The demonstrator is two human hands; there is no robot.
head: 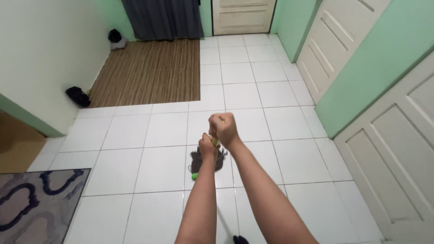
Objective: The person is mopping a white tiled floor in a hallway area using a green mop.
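Observation:
A mop with a dark grey stringy head [221,159] and a green fitting [195,176] rests on the white tiled floor in front of me. Its yellow-green handle [215,143] points up toward the camera and is mostly hidden by my hands. My right hand [224,129] is closed around the upper end of the handle. My left hand [208,147] grips the handle just below it, right above the mop head. Both arms reach straight forward from the bottom of the view.
A brown striped mat [149,72] lies at the back left before a dark curtain [162,18]. A patterned grey rug [36,203] sits at the lower left. White doors [393,149] line the green right wall. A black object [77,96] lies by the left wall.

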